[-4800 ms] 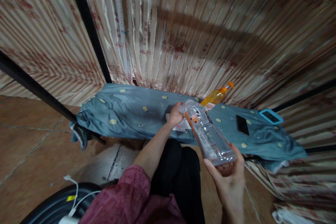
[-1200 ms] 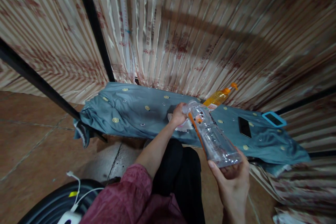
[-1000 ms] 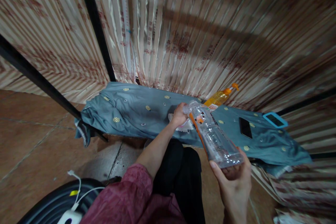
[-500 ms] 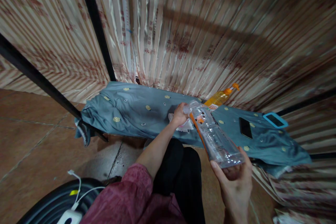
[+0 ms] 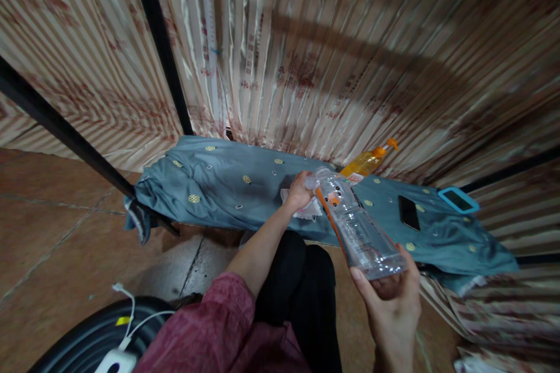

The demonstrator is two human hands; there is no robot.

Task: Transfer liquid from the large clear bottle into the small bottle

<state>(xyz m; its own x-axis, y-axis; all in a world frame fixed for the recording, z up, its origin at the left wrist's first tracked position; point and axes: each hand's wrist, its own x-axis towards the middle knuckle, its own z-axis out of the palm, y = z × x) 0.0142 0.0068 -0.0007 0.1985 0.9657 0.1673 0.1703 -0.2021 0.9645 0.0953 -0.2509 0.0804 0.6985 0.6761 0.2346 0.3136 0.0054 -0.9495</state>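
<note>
Behind everything hangs one pleated, red-printed curtain [image 5: 301, 70], beyond the clear bottle [image 5: 356, 224]. One long worktop [image 5: 219, 183], draped in blue-grey cloth with yellow pineapple motifs, stretches to both sides of the bottle. Black bars [image 5: 157, 41] number two left of the bottle, with two shorter stretches showing to its right. One ribbed black round thing [image 5: 65, 341] sits low and far left of the bottle, with one white device [image 5: 116, 361] and its white cable [image 5: 131, 306] beside it.

The bottle, single of its kind, is held aslant over the worktop's near edge, neck up and away to the left, base towards the person. It is see-through and shiny, waisted towards the middle, with an orange strip down its left edge, an orange patch near the neck and dark lettering (too small to read).

Two hands grip it: the left hand [image 5: 300, 191] is closed at the neck end, and the right hand [image 5: 389, 297] cups the base.

One orange pump bottle [image 5: 364, 163] is just beyond the bottle's neck end; one blue-framed device [image 5: 459, 200] lies farthest right of the bottle, one dark phone [image 5: 409, 213] nearer on that side, and one whitish packet [image 5: 308, 210] just left of it, partly under the left hand.
</note>
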